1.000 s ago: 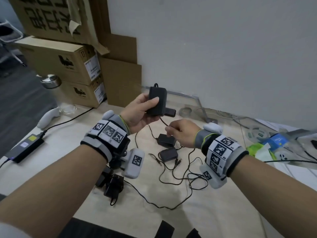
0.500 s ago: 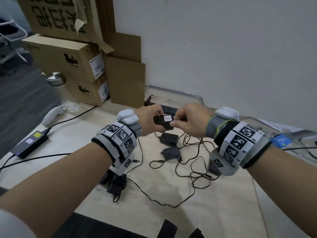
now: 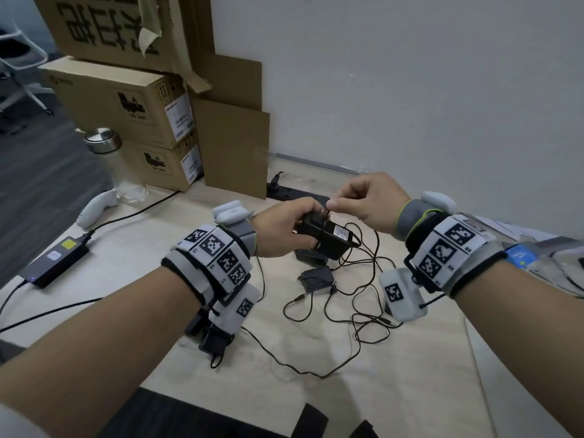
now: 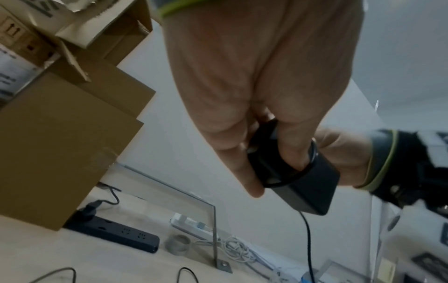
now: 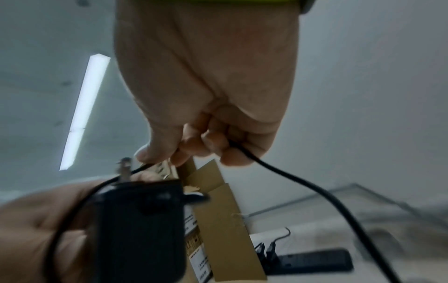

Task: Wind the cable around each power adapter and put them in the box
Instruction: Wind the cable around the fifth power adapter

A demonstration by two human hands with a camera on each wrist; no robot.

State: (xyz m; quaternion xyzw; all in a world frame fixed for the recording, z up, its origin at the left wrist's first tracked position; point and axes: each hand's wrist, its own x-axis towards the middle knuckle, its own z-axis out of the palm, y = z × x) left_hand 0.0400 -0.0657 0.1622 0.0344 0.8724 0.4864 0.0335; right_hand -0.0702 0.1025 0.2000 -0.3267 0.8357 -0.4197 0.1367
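Observation:
My left hand (image 3: 284, 227) grips a black power adapter (image 3: 328, 237) above the table; the left wrist view shows its fingers curled round the adapter (image 4: 308, 183). My right hand (image 3: 363, 203) pinches the adapter's thin black cable (image 5: 290, 180) just above the plug prongs (image 5: 125, 169), and a turn of cable lies across the adapter (image 5: 140, 229). The cable (image 3: 363, 267) trails down to a loose tangle on the table. Two more adapters (image 3: 317, 279) lie under my hands. Another adapter (image 3: 215, 341) lies below my left wrist.
Stacked cardboard boxes (image 3: 126, 102) stand at the back left. A glass bottle (image 3: 109, 156), a white controller (image 3: 94, 207) and a laptop power brick (image 3: 53, 263) lie on the left. A black power strip (image 3: 290, 194) runs along the wall. Clutter fills the right edge (image 3: 537, 257).
The adapter came down from upright to level in my left hand. My right hand rose from the table with the cable and now holds it over the adapter's prongs.

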